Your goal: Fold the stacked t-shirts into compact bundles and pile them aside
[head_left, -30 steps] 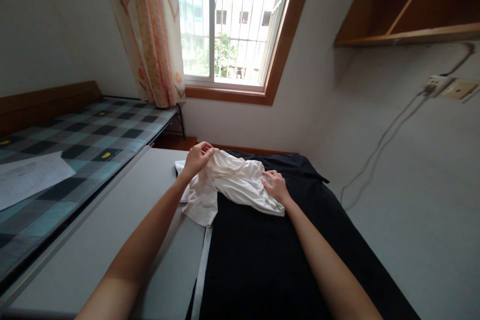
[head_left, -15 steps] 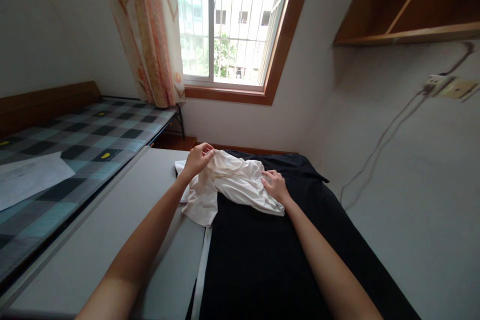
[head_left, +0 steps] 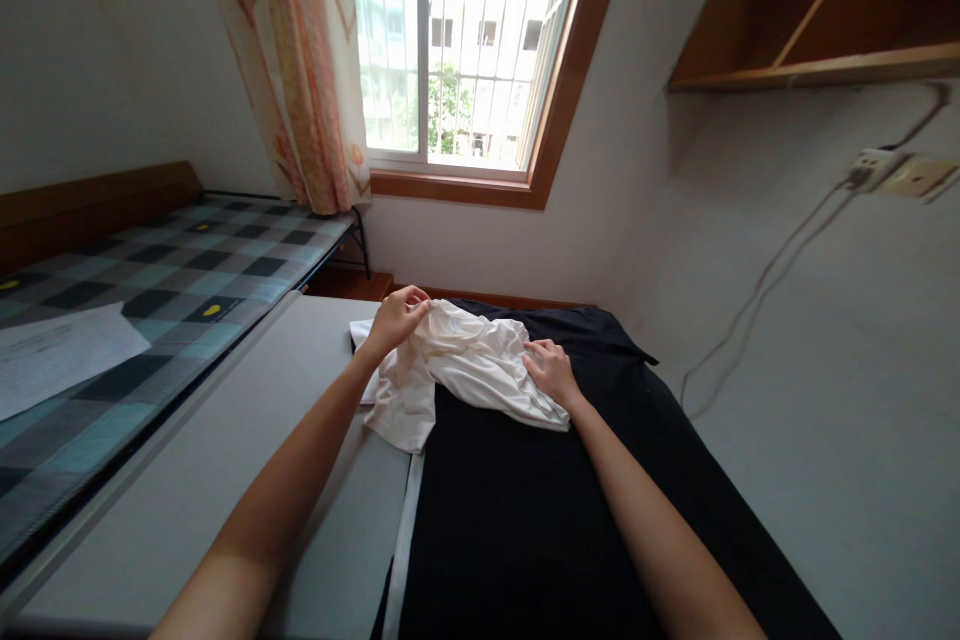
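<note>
A crumpled cream-white shirt lies across the black cloth, its left part spilling onto the light grey board. My left hand is closed in a pinch on the shirt's upper left part. My right hand lies on the shirt's right end with its fingers stretched out and a little apart. Under the shirt's left side, part of a white sheet-like thing sticks out; what it is I cannot make out.
On the left is a bed with a checked mattress and a paper sheet on it. Behind are a curtain and a barred window. A wooden shelf and a socket with a cable are on the right wall.
</note>
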The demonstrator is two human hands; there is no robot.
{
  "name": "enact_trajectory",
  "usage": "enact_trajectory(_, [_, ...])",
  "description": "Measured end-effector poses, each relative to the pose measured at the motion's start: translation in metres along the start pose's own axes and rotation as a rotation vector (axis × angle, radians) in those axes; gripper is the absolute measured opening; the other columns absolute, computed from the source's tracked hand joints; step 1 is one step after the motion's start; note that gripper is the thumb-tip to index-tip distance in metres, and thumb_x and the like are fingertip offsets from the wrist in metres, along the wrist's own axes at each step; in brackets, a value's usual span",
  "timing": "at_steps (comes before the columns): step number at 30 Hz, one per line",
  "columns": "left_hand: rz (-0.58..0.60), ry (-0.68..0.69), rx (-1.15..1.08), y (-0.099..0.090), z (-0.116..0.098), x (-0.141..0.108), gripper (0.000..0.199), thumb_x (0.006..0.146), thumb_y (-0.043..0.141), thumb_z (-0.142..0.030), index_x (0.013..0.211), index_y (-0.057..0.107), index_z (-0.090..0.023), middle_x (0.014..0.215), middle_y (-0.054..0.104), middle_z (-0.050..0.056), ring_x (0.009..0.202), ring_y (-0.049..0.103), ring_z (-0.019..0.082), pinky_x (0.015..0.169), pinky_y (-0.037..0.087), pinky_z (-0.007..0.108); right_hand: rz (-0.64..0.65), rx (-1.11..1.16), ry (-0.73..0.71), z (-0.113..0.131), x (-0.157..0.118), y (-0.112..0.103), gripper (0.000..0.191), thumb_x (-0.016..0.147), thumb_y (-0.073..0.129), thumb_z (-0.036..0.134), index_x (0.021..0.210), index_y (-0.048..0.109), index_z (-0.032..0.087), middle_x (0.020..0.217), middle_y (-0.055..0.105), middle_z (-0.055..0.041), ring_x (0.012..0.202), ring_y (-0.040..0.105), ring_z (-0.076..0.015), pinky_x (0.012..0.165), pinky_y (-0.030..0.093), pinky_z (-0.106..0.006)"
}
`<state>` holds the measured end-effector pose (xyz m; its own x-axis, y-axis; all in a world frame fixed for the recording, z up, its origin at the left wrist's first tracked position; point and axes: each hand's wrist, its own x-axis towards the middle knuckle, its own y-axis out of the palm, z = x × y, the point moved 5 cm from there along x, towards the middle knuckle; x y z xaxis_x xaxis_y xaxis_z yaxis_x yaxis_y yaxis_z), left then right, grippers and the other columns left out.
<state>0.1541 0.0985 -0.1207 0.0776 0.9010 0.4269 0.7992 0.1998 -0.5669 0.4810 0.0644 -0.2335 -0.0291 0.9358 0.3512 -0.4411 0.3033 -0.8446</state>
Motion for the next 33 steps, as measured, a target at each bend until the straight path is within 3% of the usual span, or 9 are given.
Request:
enact_trajectory(11, [-0.005, -0.007, -0.024, -0.002, -0.002, -0.002, 0.023, 0.081, 0.060, -0.036, 0.094, 0.067, -0.019, 0.081, 0.068, 0.004, 0.073, 0.061, 0.016, 0.065, 0.046, 0.026, 0.013, 0.009, -0.004, 0.000, 0.000, 0.000, 0.033, 0.089, 0.054, 0.033, 0.116, 0.069, 0.023, 0.114, 0.064, -0.0087, 0.106, 0.055, -0.0272, 0.091, 0.040, -0.042])
enact_trajectory(17, [0.012, -0.005, -0.023, -0.001, -0.001, -0.002, 0.022, 0.081, 0.060, -0.038, 0.089, 0.067, -0.019, 0.083, 0.069, 0.004, 0.073, 0.062, 0.017, 0.065, 0.047, 0.027, 0.016, 0.007, 0.004, 0.001, 0.000, -0.001, 0.033, 0.089, 0.053, 0.033, 0.116, 0.069, 0.023, 0.116, 0.063, -0.0091, 0.106, 0.055, -0.0271, 0.091, 0.040, -0.043])
enact_trajectory(21, [0.026, 0.029, -0.005, 0.000, 0.000, -0.002, 0.030, 0.075, 0.067, -0.044, 0.092, 0.068, -0.019, 0.090, 0.071, 0.005, 0.081, 0.064, 0.019, 0.072, 0.049, 0.029, 0.023, 0.004, 0.012, 0.002, 0.000, -0.001, 0.033, 0.089, 0.053, 0.033, 0.116, 0.069, 0.023, 0.116, 0.063, -0.0091, 0.106, 0.055, -0.0270, 0.091, 0.040, -0.042])
enact_trajectory(25, [0.077, 0.030, 0.010, 0.001, 0.003, -0.001, 0.029, 0.069, 0.071, -0.034, 0.094, 0.070, -0.019, 0.098, 0.073, 0.006, 0.092, 0.066, 0.021, 0.082, 0.050, 0.031, 0.023, 0.003, 0.018, 0.002, 0.000, -0.002, 0.033, 0.089, 0.053, 0.033, 0.116, 0.069, 0.023, 0.116, 0.063, -0.0091, 0.107, 0.055, -0.0268, 0.091, 0.040, -0.041])
enact_trajectory(28, [0.091, -0.026, 0.105, 0.000, 0.008, -0.001, 0.021, 0.073, 0.065, -0.028, 0.091, 0.073, -0.019, 0.093, 0.074, 0.006, 0.089, 0.067, 0.022, 0.079, 0.049, 0.029, 0.021, 0.010, 0.017, 0.001, 0.000, -0.002, 0.033, 0.089, 0.053, 0.033, 0.116, 0.069, 0.023, 0.116, 0.063, -0.0090, 0.107, 0.054, -0.0269, 0.092, 0.039, -0.042])
enact_trajectory(33, [0.062, -0.074, 0.204, -0.005, 0.010, -0.002, 0.020, 0.080, 0.059, -0.031, 0.087, 0.074, -0.021, 0.091, 0.074, 0.006, 0.086, 0.067, 0.022, 0.075, 0.048, 0.028, 0.008, 0.014, 0.005, 0.002, 0.000, -0.002, 0.032, 0.088, 0.052, 0.034, 0.115, 0.069, 0.025, 0.115, 0.063, -0.0084, 0.106, 0.054, -0.0267, 0.092, 0.039, -0.042])
